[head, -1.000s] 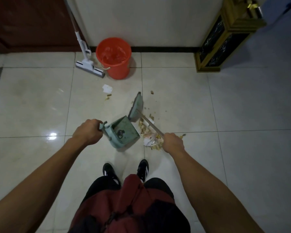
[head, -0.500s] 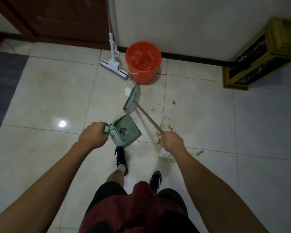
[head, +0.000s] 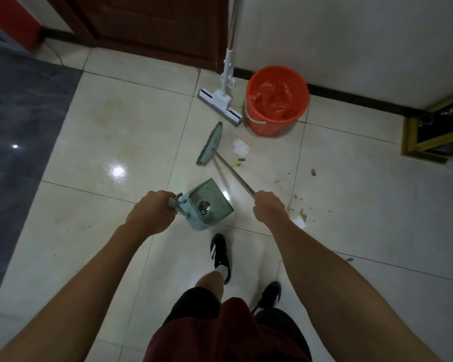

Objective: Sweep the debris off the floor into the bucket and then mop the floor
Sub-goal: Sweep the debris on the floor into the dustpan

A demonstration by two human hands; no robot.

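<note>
Looking down, I see the pale tiled floor (head: 110,121) filling most of the frame. A dark grey floor strip (head: 19,121) runs down the left side. A brown door (head: 152,24) sits at the top, left of the middle, with a white wall (head: 351,35) to its right.

The orange bucket (head: 277,99) stands in the upper right, against the wall, with a thin red bag inside it. Just left of it leans the white mop (head: 221,100), its flat head on the floor and its pole going up the wall. A gold and black box (head: 437,131) is at the right edge.

My left grip (head: 148,214) is curled tight around the handle of the green dustpan (head: 207,209), in the middle of the frame. I cannot tell if the pan touches the floor. My right grip (head: 268,210) is wrapped around the metal stick of the green broom (head: 211,143). The broom head sits up above the pan, near the mop head.

One black shoe (head: 220,253) is below the pan.

A white paper scrap (head: 241,147) lies just right of the broom head. Small brown debris (head: 313,172) is dotted over the floor to the right of my right grip, well apart from the bucket.
</note>
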